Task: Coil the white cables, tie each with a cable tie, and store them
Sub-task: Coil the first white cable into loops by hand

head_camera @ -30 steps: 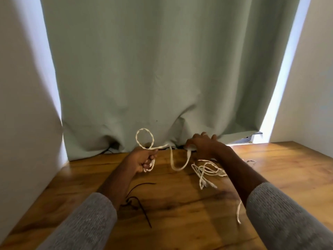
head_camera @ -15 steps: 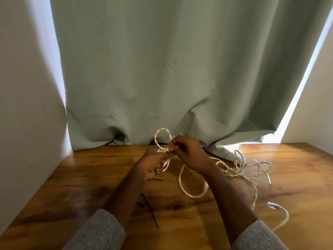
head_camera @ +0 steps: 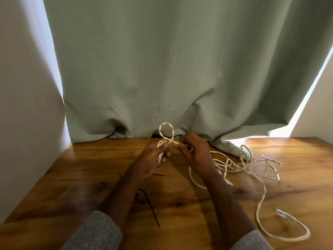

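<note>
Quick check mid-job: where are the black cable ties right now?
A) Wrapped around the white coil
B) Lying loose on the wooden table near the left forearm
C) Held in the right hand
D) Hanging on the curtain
B: the black cable ties lie loose on the wooden table beside the left forearm, while the left hand and right hand both grip the white cable, which bears no tie.

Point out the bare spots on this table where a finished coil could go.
Bare wood lies at the table's left side, between the wall and the black cable ties. The right side is crowded with loose white cable, running from the curtain's hem to the near edge.
</note>
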{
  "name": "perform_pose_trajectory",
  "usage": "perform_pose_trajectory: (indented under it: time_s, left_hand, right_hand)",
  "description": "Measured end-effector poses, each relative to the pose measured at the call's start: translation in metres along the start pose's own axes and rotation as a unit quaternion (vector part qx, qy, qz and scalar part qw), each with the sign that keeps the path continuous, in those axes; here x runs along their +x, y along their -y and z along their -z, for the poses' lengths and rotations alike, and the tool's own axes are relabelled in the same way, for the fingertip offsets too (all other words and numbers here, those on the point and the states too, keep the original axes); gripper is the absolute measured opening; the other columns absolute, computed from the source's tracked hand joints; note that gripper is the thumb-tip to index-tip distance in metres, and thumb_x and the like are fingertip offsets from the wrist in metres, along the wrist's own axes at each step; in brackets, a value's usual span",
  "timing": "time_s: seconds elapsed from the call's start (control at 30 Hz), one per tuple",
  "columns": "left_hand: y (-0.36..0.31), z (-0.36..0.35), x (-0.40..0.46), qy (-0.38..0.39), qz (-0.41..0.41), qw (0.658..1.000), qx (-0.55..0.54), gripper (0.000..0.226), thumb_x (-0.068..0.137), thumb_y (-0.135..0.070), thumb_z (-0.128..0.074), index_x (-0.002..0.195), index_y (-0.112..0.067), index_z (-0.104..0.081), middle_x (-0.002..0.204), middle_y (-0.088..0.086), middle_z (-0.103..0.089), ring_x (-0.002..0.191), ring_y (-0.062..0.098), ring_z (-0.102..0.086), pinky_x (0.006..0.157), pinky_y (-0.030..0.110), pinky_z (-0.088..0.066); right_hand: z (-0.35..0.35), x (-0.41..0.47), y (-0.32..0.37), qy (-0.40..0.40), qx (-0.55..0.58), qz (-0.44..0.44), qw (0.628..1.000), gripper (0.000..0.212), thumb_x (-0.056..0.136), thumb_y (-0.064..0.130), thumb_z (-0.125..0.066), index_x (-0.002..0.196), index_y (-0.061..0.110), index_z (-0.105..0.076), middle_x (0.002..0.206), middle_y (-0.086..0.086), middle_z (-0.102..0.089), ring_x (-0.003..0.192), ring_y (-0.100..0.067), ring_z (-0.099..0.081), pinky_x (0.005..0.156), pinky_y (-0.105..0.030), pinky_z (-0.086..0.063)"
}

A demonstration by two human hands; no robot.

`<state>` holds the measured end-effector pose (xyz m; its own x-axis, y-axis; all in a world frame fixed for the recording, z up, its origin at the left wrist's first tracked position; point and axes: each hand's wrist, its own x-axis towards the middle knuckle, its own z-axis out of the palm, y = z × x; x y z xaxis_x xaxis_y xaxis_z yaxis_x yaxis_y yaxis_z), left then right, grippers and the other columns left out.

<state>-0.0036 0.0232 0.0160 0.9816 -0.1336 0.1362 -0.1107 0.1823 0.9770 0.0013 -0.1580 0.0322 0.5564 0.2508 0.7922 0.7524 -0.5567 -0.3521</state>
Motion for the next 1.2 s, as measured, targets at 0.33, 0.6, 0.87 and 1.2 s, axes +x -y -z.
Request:
perform_pose_trajectory:
  time_s: [0.33, 0.6, 0.87, 1.2]
  left_hand:
    - [-0.016, -0.012, -0.020, 0.297, 0.150, 0.934, -0.127, 0.045, 0.099, -0.042, -0.044, 0.077, -0.006, -0.061, 0.044, -0.007, -0.035, 0.034, 0.003, -0.024, 0.041, 0.021, -0.020]
    - [-0.018, -0.023, -0.014, 0.173, 0.124, 0.944, -0.254, 0.034, 0.096, -0.037, -0.045, 0.075, -0.010, -0.050, 0.042, -0.007, -0.029, 0.030, 0.004, -0.023, 0.034, 0.019, -0.020]
    - [-0.025, -0.022, -0.014, 0.136, 0.116, 0.946, -0.270, 0.034, 0.095, -0.036, -0.045, 0.073, -0.011, -0.050, 0.040, -0.007, -0.028, 0.027, 0.003, -0.022, 0.032, 0.017, -0.017]
    - [-0.036, -0.018, -0.015, 0.196, 0.100, 0.917, -0.332, 0.042, 0.096, -0.035, -0.040, 0.065, -0.011, -0.054, 0.036, -0.007, -0.033, 0.032, 0.007, -0.010, 0.031, 0.016, -0.016]
  right_hand:
    - [0.024, -0.003, -0.013, -0.158, -0.167, -0.116, 0.966, 0.008, 0.099, 0.018, -0.060, 0.097, 0.018, -0.068, 0.085, -0.003, -0.063, 0.072, -0.026, -0.060, 0.065, -0.038, -0.046]
    - [-0.004, -0.002, -0.016, 0.105, -0.231, -0.051, 0.966, 0.034, 0.089, 0.033, -0.067, 0.123, 0.028, -0.069, 0.118, -0.001, -0.066, 0.102, -0.026, -0.066, 0.085, -0.041, -0.053]
    - [0.011, -0.010, -0.006, 0.089, 0.107, 0.026, 0.990, 0.065, 0.080, 0.011, -0.076, 0.141, 0.016, -0.056, 0.147, 0.002, -0.055, 0.137, -0.014, -0.051, 0.112, -0.040, -0.044]
    - [0.006, -0.001, 0.014, 0.025, 0.386, -0.207, 0.899, 0.028, 0.093, 0.004, -0.060, 0.118, 0.014, -0.070, 0.113, -0.013, -0.073, 0.106, -0.025, -0.069, 0.092, -0.041, -0.054]
